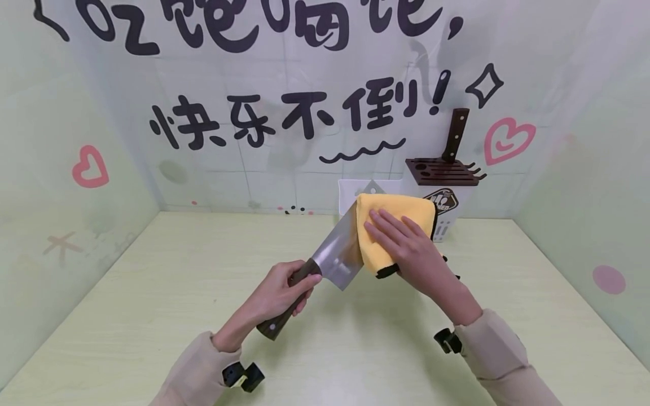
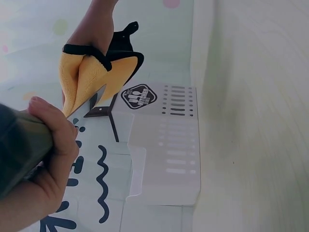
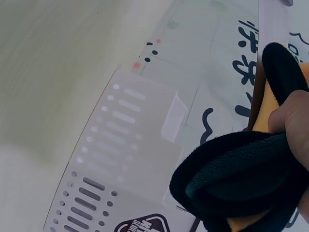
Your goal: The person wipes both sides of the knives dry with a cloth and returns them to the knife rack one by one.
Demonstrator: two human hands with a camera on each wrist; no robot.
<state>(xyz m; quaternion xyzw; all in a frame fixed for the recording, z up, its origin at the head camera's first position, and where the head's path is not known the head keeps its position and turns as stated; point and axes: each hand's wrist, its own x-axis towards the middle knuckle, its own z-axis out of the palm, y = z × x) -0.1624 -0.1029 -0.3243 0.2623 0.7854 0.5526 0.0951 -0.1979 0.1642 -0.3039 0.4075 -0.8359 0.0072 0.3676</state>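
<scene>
My left hand [image 1: 276, 290] grips the dark handle of a cleaver [image 1: 339, 254], whose broad metal blade slants up to the right above the table. Over the blade's far part lies a folded yellow cloth [image 1: 396, 204] with black edging; a blade corner with a hole shows above it. My right hand [image 1: 418, 256] holds this cloth against the blade, fingers extended across the front. In the right wrist view, the thumb [image 3: 294, 118] presses the cloth from the other side. The blade's edge under the cloth is hidden.
Behind the hands, a white slotted knife rack [image 2: 164, 145] stands against the wall. Its dark slotted top [image 1: 444, 173] has side hooks and holds a knife with a dark handle [image 1: 457, 132]. The pale tabletop [image 1: 152, 316] meets printed walls at the back and sides.
</scene>
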